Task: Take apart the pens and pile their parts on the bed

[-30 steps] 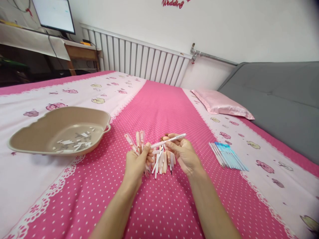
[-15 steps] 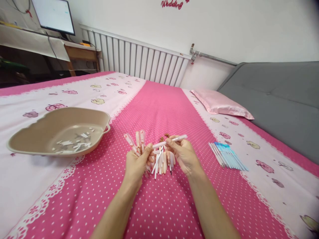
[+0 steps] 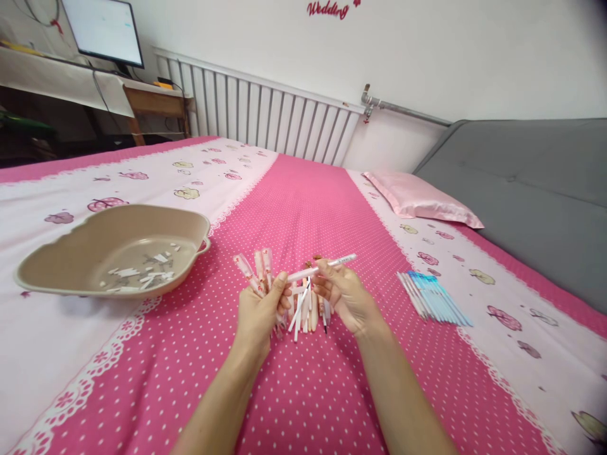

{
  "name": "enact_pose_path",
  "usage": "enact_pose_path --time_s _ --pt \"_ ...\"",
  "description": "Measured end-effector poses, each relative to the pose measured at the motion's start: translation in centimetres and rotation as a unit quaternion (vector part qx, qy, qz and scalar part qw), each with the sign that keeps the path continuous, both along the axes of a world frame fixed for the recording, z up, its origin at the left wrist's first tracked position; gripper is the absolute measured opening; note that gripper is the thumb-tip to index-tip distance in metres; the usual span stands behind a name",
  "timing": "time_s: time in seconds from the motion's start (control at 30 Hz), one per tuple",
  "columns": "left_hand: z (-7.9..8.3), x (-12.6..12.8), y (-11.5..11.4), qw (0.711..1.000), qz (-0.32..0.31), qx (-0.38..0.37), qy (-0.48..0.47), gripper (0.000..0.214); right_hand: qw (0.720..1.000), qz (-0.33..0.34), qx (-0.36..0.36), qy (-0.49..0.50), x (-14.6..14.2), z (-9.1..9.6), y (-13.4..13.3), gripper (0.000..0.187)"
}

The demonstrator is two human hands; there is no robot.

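Note:
My left hand [image 3: 260, 311] is closed round a small bunch of pink patterned pen barrels [image 3: 258, 268] that stick up from the fist. Its thumb and finger also pinch the near end of a white pen [image 3: 322, 266]. My right hand [image 3: 345, 296] grips that same white pen at its middle, fingers curled. Both hands hover just above a loose pile of pens and pen parts [image 3: 307, 306] lying on the pink dotted bedspread [image 3: 303, 208].
A beige plastic basin [image 3: 76, 249] with several small white bits inside sits to the left. A row of blue and white refills [image 3: 434, 296] lies to the right. A pink pillow [image 3: 420, 199], a grey headboard [image 3: 531, 183], a white radiator [image 3: 265, 117] and a monitor [image 3: 104, 30] stand beyond.
The hands have drawn slightly closer together and toward me, the right fingers curling tighter on the white pen. The bunch in the left hand sank a little.

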State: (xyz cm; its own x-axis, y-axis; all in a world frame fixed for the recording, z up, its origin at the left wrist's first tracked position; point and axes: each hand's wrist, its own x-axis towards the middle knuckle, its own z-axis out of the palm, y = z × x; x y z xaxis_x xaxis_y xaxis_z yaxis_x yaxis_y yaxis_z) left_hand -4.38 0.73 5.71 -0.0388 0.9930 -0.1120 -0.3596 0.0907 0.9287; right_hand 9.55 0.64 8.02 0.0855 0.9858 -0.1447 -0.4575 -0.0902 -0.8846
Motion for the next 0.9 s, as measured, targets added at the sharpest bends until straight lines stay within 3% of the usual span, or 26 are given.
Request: enact_pose_path --time_s 0.23,0.43,0.6,0.9 --pt "-0.13 0.18 0.02 1.000 0.008 -0.013 -0.005 0.035 0.999 -0.038 0.027 0.004 0.05 -0.50 0.49 0.024" --pt "-0.31 -0.03 0.22 0.998 0.020 -0.047 -0.022 0.037 0.998 -0.012 0.048 0.026 0.06 -0.05 0.13 0.034" --pt "-0.13 0.05 0.23 0.999 0.014 -0.040 -0.033 0.035 0.999 0.028 0.013 0.021 -0.04 0.27 -0.17 0.034" --pt "-0.10 0.13 0.24 0.999 0.002 -0.047 -0.026 0.034 0.999 -0.037 0.015 0.007 -0.12 -0.61 0.49 0.025"
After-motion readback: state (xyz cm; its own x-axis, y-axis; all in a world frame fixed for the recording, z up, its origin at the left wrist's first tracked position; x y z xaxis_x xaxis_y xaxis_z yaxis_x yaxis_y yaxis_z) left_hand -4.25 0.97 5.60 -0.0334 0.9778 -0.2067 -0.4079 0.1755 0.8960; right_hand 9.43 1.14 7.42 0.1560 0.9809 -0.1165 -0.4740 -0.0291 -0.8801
